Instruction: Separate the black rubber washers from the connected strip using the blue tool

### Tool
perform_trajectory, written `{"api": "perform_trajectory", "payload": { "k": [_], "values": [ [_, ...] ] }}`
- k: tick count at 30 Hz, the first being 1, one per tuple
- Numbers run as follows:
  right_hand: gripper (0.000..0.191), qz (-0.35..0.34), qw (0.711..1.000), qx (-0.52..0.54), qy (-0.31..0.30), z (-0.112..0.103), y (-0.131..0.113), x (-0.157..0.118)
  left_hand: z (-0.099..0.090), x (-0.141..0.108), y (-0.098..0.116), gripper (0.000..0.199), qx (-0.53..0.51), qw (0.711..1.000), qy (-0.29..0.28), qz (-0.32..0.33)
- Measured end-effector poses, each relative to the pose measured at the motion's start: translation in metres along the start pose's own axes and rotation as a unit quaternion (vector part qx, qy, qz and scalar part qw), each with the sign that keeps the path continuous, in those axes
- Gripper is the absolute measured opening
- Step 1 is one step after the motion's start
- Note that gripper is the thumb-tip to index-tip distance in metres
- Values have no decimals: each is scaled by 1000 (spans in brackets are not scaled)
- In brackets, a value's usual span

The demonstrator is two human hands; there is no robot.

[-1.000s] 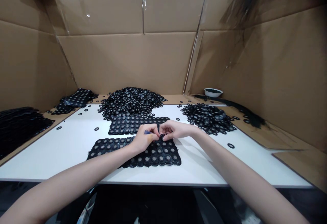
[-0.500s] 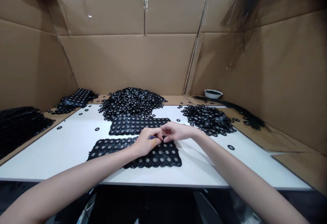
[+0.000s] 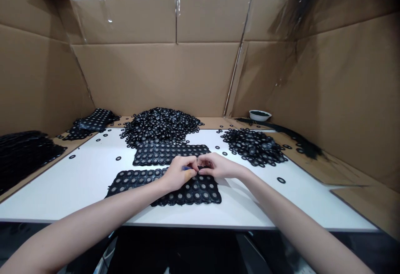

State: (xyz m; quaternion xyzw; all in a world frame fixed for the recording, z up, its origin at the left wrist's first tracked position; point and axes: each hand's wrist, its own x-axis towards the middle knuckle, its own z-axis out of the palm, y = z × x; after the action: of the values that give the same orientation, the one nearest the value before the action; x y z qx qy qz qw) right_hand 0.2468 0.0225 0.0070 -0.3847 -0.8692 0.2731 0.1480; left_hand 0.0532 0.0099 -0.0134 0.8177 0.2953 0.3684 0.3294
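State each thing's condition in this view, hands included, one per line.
Left hand: closed around a blue item
Blue item: mostly hidden by fingers
Right hand: curled, fingertips by the left hand's; grip unclear
Near sheet: flat, partly covered
Far sheet: flat
Larger ring pile: heaped, loose
Smaller ring pile: loose, spread lower
White bowl: upright, dark contents
Dark strands: bundled, lying lengthwise
Back-left sheets: stacked

Black sheet (image 3: 134,179) dotted grey, white tabletop (image 3: 75,190)

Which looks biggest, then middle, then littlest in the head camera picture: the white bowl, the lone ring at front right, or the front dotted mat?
1. Front dotted mat, even partly hidden
2. White bowl
3. Lone ring
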Motion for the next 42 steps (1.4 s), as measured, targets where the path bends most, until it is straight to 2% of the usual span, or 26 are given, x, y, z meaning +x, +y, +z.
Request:
{"api": "perform_trajectory", "payload": {
  "k": [3, 10, 14, 21, 30, 36, 42],
  "values": [
    [15, 3, 1000, -1, -3, 0, 3, -1, -1, -1, 3, 10, 7, 1000, -2, 2],
    [10, 9, 1000, 15, -10, 0, 1, -1, -7, -9, 13, 8, -1, 999, -28, -24],
    [9, 4, 1000, 25, -13, -3, -4, -3, -7, -14, 12, 7, -39, 999, -7, -26],
    [20, -6, 999, 1, -37, -7, -6, -5, -7, -13, 18, 8, -58, 998, 18, -34],
    [27, -3, 1000, -12, -12, -1, -2, -4, -7, -17, 19, 11, -118, 990, 59, -47],
    [25, -16, 1000, -1, -11, 0, 0, -4, -5, -16, 18, 8, -110, 992, 15, -52],
    [22, -23, 1000, 9, -10, -2, -4, -5, -5, -16, 16, 8, -77, 997, 6, -29]
  ]
}}
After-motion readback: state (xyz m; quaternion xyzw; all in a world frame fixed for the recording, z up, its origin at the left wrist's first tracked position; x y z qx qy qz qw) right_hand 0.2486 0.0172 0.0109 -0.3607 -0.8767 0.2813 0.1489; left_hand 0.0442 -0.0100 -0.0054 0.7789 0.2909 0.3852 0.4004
